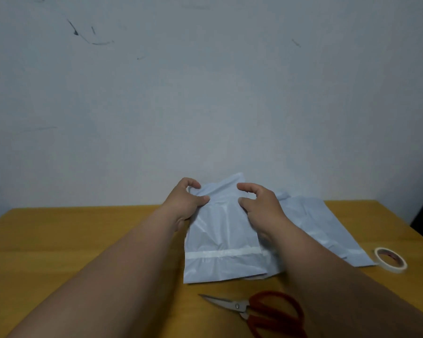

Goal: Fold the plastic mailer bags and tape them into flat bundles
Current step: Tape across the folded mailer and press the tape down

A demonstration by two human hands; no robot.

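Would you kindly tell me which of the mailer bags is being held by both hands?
The front mailer bag, gripped by the left hand and right hand; the other bags lie flat behind it.

Two bare forearms, uncovered by any sleeve, lead to the left hand (186,203) and right hand (261,206); no rings, watch or gloves are worn.
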